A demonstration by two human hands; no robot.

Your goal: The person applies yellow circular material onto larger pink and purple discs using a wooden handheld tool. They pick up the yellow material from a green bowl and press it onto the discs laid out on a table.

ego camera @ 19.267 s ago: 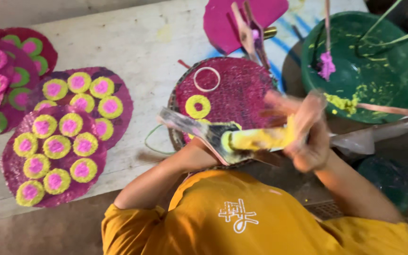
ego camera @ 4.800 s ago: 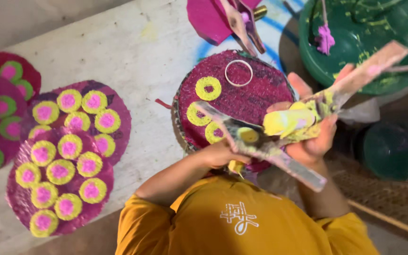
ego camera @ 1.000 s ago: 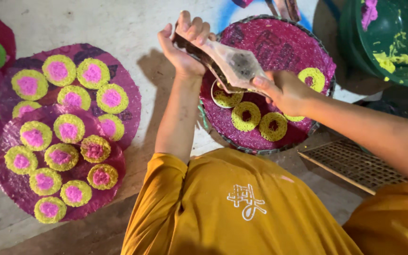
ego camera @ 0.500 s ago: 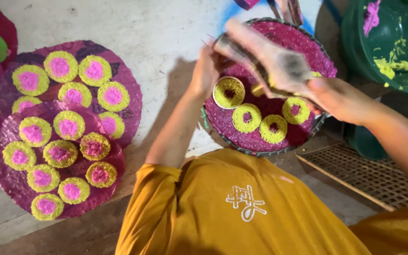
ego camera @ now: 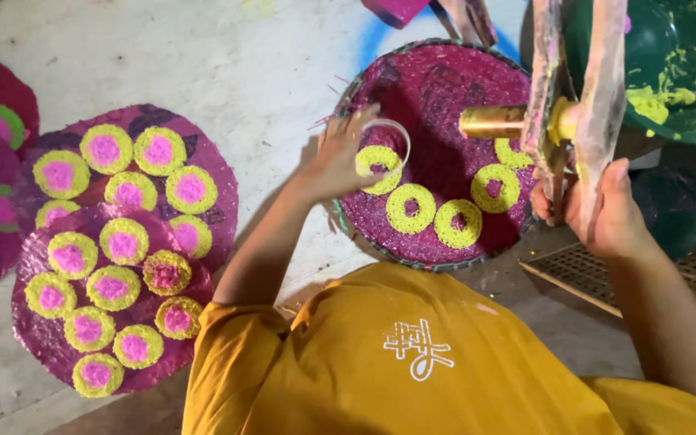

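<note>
Left hand point(ego camera: 338, 155) rested on the round magenta tray point(ego camera: 437, 89), fingers pinched around a thin clear ring mould point(ego camera: 387, 138) set over a yellow ring point(ego camera: 378, 159). Right hand point(ego camera: 598, 211) was closed around a wooden press tool point(ego camera: 577, 97), two paint-smeared slats held upright with a brass cylinder point(ego camera: 493, 121) sticking out sideways above the tray. Four more yellow rings sat on the tray, close together near its front edge.

Left of the tray, on a pale, rough concrete floor point(ego camera: 203, 56), lay magenta mats point(ego camera: 42, 338) loaded with yellow discs with pink centres point(ego camera: 110, 149), overlapping each other. More mats with green-rimmed discs at far left edge. Green basin point(ego camera: 678, 48) smeared with yellow paste at top right, just beside the tray. Woven mesh rack point(ego camera: 686, 274) at right. Person wore a mustard-yellow shirt point(ego camera: 412, 354).
</note>
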